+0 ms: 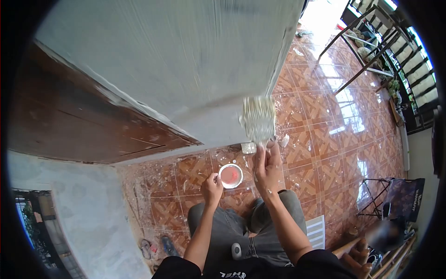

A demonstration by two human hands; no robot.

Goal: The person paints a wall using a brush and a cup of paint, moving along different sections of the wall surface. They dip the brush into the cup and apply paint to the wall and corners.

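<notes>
My left hand [213, 189] is closed on the rim or handle of a small white cup [231, 176] with pinkish contents, held above the tiled floor. My right hand [268, 169] grips the handle of a wide, pale-coated brush [259, 117], its bristles pointing away from me. Those bristles overlap the lower right part of the pale, streaked wall [186, 60]; whether they touch it is unclear. Behind the brush handle, a small whitish object [248, 148] lies near the wall base.
Brown panel [83, 111] at left. Spattered tiled floor [320, 153]; metal frame [357, 51] at upper right. Folding chair [404, 197] at right, with another person's hand [357, 258] below it. Sandals [147, 249] lie at lower left.
</notes>
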